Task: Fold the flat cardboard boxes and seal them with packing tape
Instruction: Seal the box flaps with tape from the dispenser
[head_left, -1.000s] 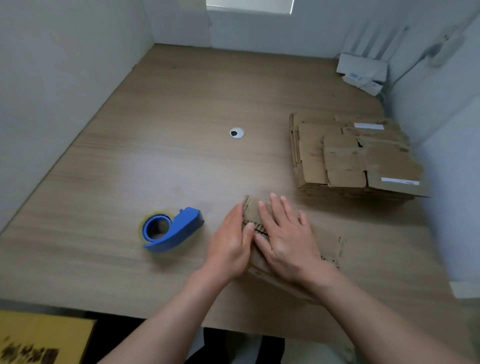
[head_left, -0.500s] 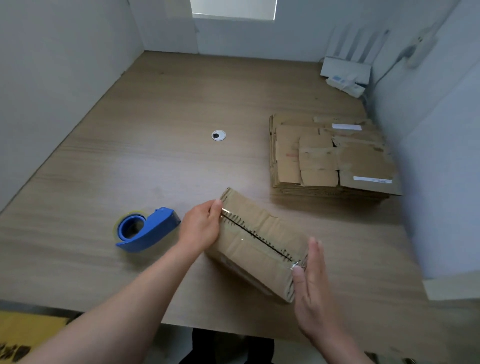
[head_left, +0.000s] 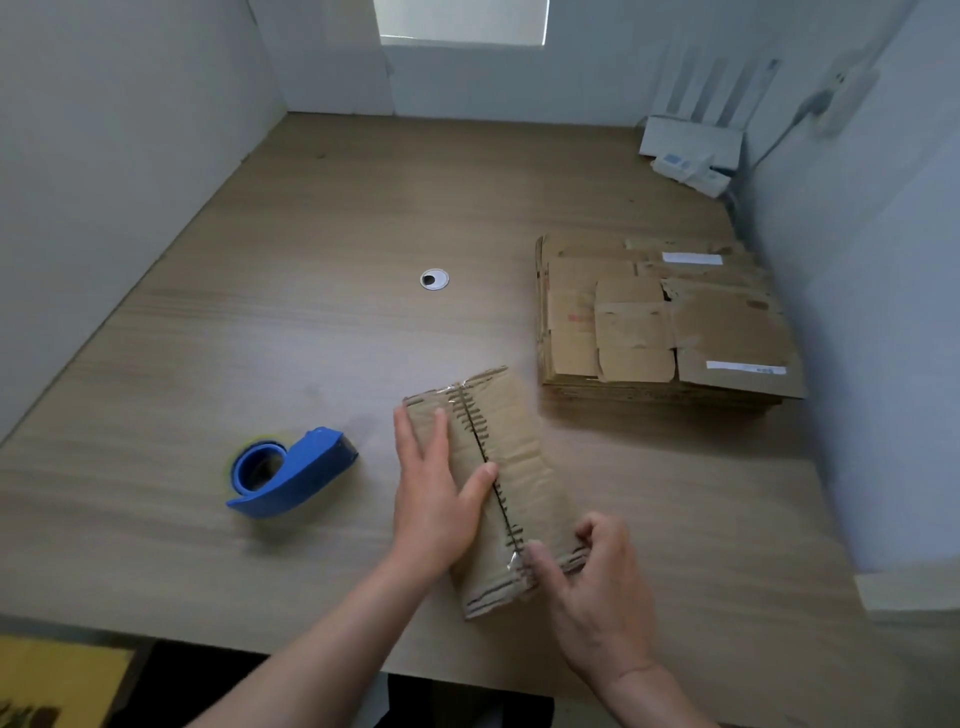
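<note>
A folded brown cardboard box (head_left: 524, 457) lies on the wooden table (head_left: 260, 338), its top seam covered by clear tape and running away from me. My left hand (head_left: 434, 493) lies flat on the box's left flap, fingers straight, thumb touching the seam. My right hand (head_left: 592, 577) pinches the box's near right end, thumb on the tape end, fingers curled over the edge. A blue tape dispenser (head_left: 285, 473) with a roll of clear tape sits on the table left of the box. A stack of flat cardboard boxes (head_left: 665, 322) lies at the right.
A round cable grommet (head_left: 434, 279) is set in the table beyond the box. A white router with antennas (head_left: 691, 145) stands in the far right corner. White partition walls close in the left, back and right sides. A yellow object (head_left: 57, 680) shows below the table's near edge.
The box has turned so its seam points away from me. My left hand moved from the box's end onto its top; my right hand shifted from an open palm to a pinch at the near end.
</note>
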